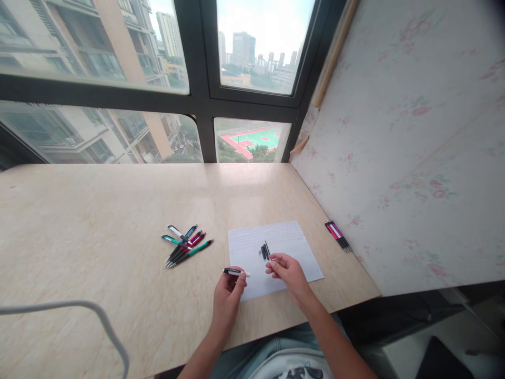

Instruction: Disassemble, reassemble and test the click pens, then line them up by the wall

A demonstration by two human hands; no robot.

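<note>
My left hand (229, 288) is closed around a black-and-white pen barrel (233, 271), held level over the left edge of a written sheet of paper (244, 239). Over the middle of that sheet, the thumb and fingers of my right hand (289, 271) are pinched together. What they hold, if anything, is too small to make out. Just beyond those fingertips lie small pen parts: a short black piece (263, 252), a thin dark rod (267, 247) and a tiny bit beside them.
Left of the paper lies a loose pile of click pens (185, 246) in several colours. Several pink and purple pens (337, 236) lie side by side along the papered wall (414, 158). A grey cable (90, 305) curves across the near left of the marbled tabletop (98, 221).
</note>
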